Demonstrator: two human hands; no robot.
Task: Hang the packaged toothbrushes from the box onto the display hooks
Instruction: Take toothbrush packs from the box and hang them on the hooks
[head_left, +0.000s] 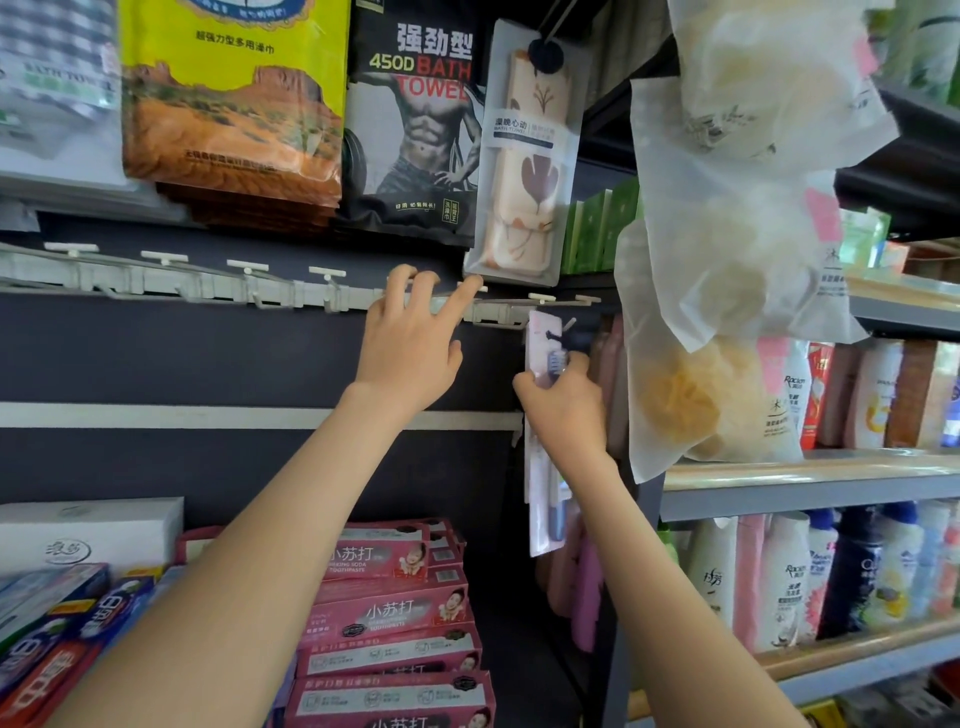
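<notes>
The right hand (563, 410) holds a packaged toothbrush (537, 340). Its grip is closed tight around the middle of the pack, with the fingers curled round it. The pack stands up tall and thin. Its top end is right up by the last display hooks (543, 299) on the right side of the rail, just under them. I cannot tell if the hole in the pack is on a hook yet. More pink packs (584, 597) hang behind it, lower down.

The left hand (410, 353) reaches up to the same rail (208, 286). Its grip is open and holds nothing. The fingers are stretched out and rest on a hook, and the pointing finger (470, 286) sticks out to the right.

The hooks to the left of the hands have small white tips.

Bath towel packs (415, 130) hang above the rail. Pink toothpaste boxes (395, 613) are stacked below the arms. See-through bags with sponges (727, 260) hang on the right, in front of shelves with bottles (779, 577).
</notes>
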